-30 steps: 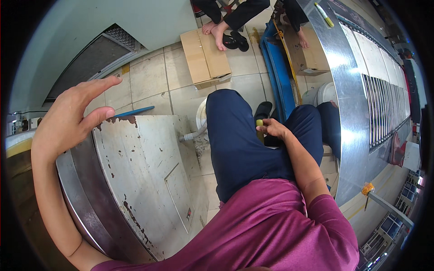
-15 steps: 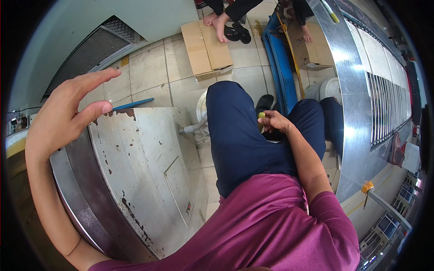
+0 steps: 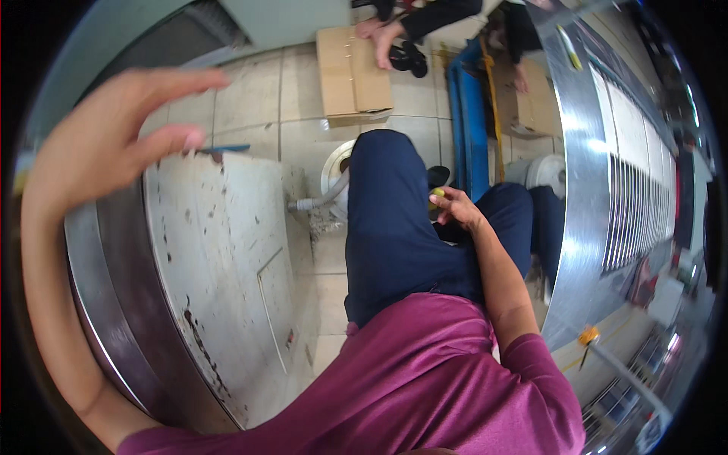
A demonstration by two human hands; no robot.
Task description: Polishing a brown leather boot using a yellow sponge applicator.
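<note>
My left hand (image 3: 102, 140) is raised above the worn off-white metal cabinet (image 3: 220, 227), its fingers stretched and the thumb apart. It is slightly blurred and nothing shows in its grasp. Over my lap, my right hand (image 3: 459, 208) is closed, pinching a small yellow-green object (image 3: 437, 195) by its rounded end. The rest of that object is partly hidden between my dark blue trouser legs (image 3: 387, 205), so its kind cannot be made out.
Right of me runs a shiny metal frame (image 3: 580, 174) with a slatted section; a yellow-green stick-shaped item (image 3: 569, 47) lies on it. Ahead, another person's bare feet (image 3: 385, 42) rest on a cardboard box (image 3: 353, 76). A blue metal frame (image 3: 469, 129) stands on the tiled floor. A hose (image 3: 322, 199) leaves the cabinet.
The whole view has shifted a little. My left hand appears slightly lower-left relative to the cabinet and is more blurred. My right hand keeps its pinch on the yellow-green object.
</note>
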